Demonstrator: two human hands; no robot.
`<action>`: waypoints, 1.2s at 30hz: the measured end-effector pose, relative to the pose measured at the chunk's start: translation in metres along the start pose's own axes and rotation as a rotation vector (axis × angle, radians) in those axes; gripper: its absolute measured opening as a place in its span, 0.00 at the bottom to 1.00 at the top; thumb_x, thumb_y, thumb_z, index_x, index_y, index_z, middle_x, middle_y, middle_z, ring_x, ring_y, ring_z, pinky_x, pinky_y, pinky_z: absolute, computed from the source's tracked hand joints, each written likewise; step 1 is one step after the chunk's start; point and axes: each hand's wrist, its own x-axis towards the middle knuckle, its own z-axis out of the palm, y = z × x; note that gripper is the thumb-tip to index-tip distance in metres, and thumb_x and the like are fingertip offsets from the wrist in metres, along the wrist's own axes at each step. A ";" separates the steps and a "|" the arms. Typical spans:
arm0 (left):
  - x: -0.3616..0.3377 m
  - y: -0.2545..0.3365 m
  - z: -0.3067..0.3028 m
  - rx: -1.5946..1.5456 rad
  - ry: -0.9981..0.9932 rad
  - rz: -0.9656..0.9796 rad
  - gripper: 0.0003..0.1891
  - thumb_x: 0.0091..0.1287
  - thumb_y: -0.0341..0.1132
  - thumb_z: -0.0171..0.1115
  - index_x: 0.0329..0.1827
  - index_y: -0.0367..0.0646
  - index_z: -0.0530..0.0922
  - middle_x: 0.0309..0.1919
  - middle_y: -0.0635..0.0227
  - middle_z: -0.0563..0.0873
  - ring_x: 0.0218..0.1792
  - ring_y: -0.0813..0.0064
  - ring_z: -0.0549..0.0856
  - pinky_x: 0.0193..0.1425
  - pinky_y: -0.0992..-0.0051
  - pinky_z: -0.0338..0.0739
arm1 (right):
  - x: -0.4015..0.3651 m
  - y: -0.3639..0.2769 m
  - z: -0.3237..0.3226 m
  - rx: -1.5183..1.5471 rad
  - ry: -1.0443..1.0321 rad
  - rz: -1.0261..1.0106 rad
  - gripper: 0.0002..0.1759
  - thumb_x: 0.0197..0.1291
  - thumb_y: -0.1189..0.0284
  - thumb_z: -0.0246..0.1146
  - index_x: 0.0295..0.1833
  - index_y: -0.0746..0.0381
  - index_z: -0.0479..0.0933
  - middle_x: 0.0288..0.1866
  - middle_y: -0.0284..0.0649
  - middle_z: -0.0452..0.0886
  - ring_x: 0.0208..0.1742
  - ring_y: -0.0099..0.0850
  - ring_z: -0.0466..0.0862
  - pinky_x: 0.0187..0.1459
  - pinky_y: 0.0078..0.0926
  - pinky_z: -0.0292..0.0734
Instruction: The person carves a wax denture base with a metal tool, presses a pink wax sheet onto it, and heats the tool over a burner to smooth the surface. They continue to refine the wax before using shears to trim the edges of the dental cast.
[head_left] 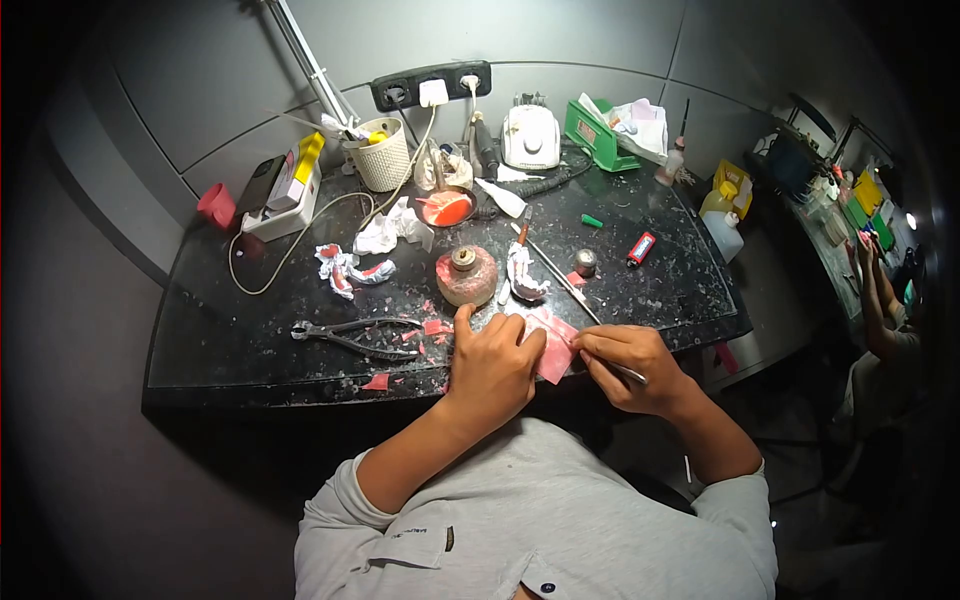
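A sheet of pink wax (556, 362) lies at the table's front edge between my hands. My left hand (493, 360) is closed over its left side, thumb against it, partly hiding the sheet. My right hand (635, 365) grips a slim metal hand tool (632, 375), its handle end showing below the fingers; the working tip is near the wax and too small to make out. Just beyond my left hand stands a wax-smeared spirit burner (466, 280). Beside it are a white cast with pink on it (526, 278), thin metal tools (552, 262) and a round metal cap (585, 263).
Cutting pliers (360, 336) and pink scraps (376, 382) lie left. Crumpled paper (395, 228), a dish of red wax (446, 207), a white control box (531, 137) and a green bin (600, 137) stand behind. A red lighter-like item (641, 249) lies right. Another person (885, 320) sits far right.
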 end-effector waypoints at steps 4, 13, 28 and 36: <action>0.001 0.002 0.005 -0.006 0.057 -0.020 0.14 0.66 0.34 0.69 0.54 0.50 0.85 0.35 0.71 0.80 0.41 0.68 0.83 0.65 0.45 0.64 | -0.009 -0.003 -0.007 -0.004 -0.019 0.005 0.10 0.59 0.86 0.66 0.47 0.70 0.84 0.41 0.48 0.88 0.37 0.40 0.91 0.39 0.30 0.85; 0.001 -0.001 0.007 0.039 0.022 0.026 0.10 0.67 0.34 0.67 0.51 0.48 0.87 0.33 0.69 0.78 0.41 0.68 0.82 0.65 0.44 0.63 | -0.017 -0.015 -0.032 0.024 0.023 0.145 0.04 0.62 0.83 0.66 0.42 0.70 0.84 0.37 0.50 0.88 0.36 0.41 0.91 0.40 0.32 0.86; -0.004 0.002 0.004 0.041 0.036 -0.031 0.15 0.62 0.33 0.69 0.52 0.45 0.86 0.39 0.67 0.80 0.46 0.66 0.80 0.54 0.56 0.63 | 0.014 -0.001 0.014 -0.192 -0.052 0.483 0.07 0.57 0.79 0.68 0.42 0.65 0.81 0.28 0.51 0.84 0.29 0.48 0.86 0.34 0.40 0.78; -0.018 -0.029 -0.027 0.162 0.028 -0.182 0.10 0.57 0.29 0.70 0.42 0.50 0.90 0.45 0.66 0.84 0.54 0.64 0.80 0.58 0.58 0.63 | 0.025 0.003 -0.006 -0.191 0.059 0.619 0.10 0.60 0.70 0.70 0.43 0.65 0.81 0.31 0.52 0.85 0.33 0.52 0.86 0.37 0.46 0.78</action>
